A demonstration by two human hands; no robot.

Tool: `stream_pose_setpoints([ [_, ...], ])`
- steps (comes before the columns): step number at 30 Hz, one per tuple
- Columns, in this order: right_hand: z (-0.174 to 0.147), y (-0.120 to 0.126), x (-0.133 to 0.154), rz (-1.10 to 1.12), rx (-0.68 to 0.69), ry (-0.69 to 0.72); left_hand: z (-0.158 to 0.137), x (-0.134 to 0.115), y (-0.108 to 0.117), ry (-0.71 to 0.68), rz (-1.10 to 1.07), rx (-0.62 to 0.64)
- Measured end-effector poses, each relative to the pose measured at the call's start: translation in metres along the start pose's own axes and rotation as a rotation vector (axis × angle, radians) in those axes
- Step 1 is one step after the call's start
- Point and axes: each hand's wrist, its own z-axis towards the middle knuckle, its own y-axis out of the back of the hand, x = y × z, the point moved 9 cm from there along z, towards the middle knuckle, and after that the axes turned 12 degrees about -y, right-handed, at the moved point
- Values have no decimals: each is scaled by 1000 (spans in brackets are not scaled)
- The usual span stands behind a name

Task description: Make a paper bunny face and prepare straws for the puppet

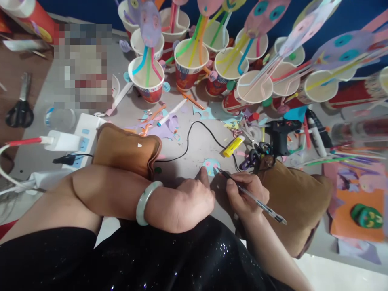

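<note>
On the grey tabletop lies a small light blue paper face with pink eyes and a yellow mark. My left hand holds it down with an outstretched index finger, the other fingers curled in. A clear-barrelled pen is pinched in my right hand, its tip at the paper's right edge. Just beyond the paper, a yellow glue stick lies on its side. Purple-handled scissors and a black glue gun are to the right of it.
Paper cups with straws and paper faces crowd the back. A brown cushion is beneath my right forearm, a tan one beside my left. A black cable crosses the table. A power strip and black scissors lie left.
</note>
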Motion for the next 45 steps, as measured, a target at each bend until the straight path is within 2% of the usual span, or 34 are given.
stream_pose_setpoints([
  [7,-3,-1,13,28,14,105,-3,-2,-1,6,21,-67],
  [12,-2,-2,9,28,2,83,-3,-3,-6,-6,31,-47],
  [16,-2,-1,9,14,-17,77,-4,-2,0,-12,42,-48],
  [23,0,-1,0,-40,27,12,-6,-2,11,-78,4,35],
  [30,-2,1,-2,-55,-17,-17,-7,-1,11,-74,4,53],
  [38,-3,0,12,-24,-20,93,-5,0,10,-80,-31,121],
  [45,-3,-1,14,-8,-5,102,-5,0,10,-88,-26,116],
])
